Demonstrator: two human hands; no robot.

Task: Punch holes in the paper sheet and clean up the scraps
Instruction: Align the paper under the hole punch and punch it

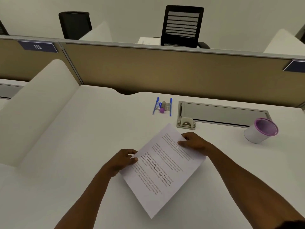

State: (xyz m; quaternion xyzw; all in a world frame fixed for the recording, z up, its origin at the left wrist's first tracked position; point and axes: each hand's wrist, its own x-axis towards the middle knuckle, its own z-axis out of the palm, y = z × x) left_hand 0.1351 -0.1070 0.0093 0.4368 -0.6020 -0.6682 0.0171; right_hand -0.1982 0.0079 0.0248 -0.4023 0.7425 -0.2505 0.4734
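One printed paper sheet (162,169) sits at the lower centre of the frame, turned at a slant over the white desk (82,146), its far corner aimed toward the upper centre and its near corner toward the bottom edge. Lines of text run across it, a few in bold. Whether it lies flat on the desk or is lifted slightly cannot be told.

Both hands hold it. The left hand (123,160) grips the sheet's left edge, thumb on top and fingers curled together beneath, pinched on the paper. The right hand (194,142) grips the upper right edge the same way, thumb pressed on the printed face, the other fingers folded closed on the margin.

Just beyond the sheet's far corner, near but not touching it, stands a light grey hole punch (186,123), set against the front of a grey cable tray lid (222,114) let into the desk. Further up and left of the punch lies a small cluster of stationery: two blue pens (156,105) flanking some small items, among them a purple rounded piece (162,110).

At the right of the frame, well apart from the sheet, a small white bin with a purple rim (261,130) stands on the desk.

A tan partition (165,70) runs across behind the desk, bearing a blue plate marked 112 (37,46) at the upper left. Two black chairs (182,25) show above it.
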